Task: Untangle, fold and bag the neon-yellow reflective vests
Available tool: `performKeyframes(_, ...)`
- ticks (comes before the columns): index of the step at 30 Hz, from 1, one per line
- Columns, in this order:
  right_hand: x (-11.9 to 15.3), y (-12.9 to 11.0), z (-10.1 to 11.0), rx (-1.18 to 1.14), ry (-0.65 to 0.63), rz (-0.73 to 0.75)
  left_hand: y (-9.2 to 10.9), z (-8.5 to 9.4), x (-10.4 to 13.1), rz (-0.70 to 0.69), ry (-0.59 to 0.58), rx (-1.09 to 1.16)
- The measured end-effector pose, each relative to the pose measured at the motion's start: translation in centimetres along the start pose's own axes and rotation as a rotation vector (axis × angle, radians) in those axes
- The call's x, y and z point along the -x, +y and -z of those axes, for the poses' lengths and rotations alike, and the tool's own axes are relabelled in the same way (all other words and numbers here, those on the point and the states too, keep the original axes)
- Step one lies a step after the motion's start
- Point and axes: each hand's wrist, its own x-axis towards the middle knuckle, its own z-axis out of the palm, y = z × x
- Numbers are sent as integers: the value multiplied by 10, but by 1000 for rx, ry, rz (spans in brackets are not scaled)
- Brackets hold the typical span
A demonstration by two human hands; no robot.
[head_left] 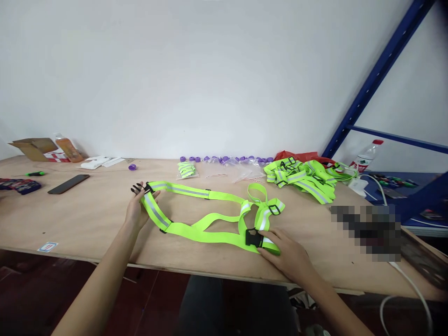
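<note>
A neon-green reflective strap harness [210, 235] lies spread over the wooden table in front of me. At its left end, my left hand [137, 207] holds the strap by a black pronged buckle piece [147, 187]. My right hand [285, 252] grips the other end, thumb and fingers at the black buckle socket [254, 238] and the strap beside it. Between my hands the straps form a long loop. A black slider [274, 210] sits on the strap above my right hand.
Behind lie a pile of green straps [308, 179], a bagged strap bundle [186, 169] and several purple rolls [224, 159]. A phone [69, 184], open carton [35, 148] and orange bottle [68, 147] are left. A blue metal frame [374, 84] stands right, near another bottle [367, 155].
</note>
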Motion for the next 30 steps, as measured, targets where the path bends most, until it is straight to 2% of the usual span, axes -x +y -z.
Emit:
performKeyframes(3,0,-2,2,5,9,1,6,-18,16,-5,-156,3)
performKeyframes(6,0,-4,4,12,27,7,-5,-39,38,-80,-313,-55)
performKeyframes(9,0,-5,5,5,39,15,-34,-57,68,-121,-444,-108)
performKeyframes(13,0,-6,6,-27,63,15,-77,-71,113,-24,-687,-241)
performKeyframes(16,1,-5,12,-87,88,14,-93,-75,137,-198,-857,-538)
performKeyframes(18,3,-5,21,-140,110,22,-97,-77,145,-347,-898,-728)
performKeyframes(21,5,-7,34,-211,146,35,-100,-78,148,-473,-894,-827)
performKeyframes(25,8,-15,44,-266,182,57,-109,-76,148,-577,-927,-849)
performKeyframes(30,9,-19,43,-279,214,95,-114,-73,150,-638,-939,-855)
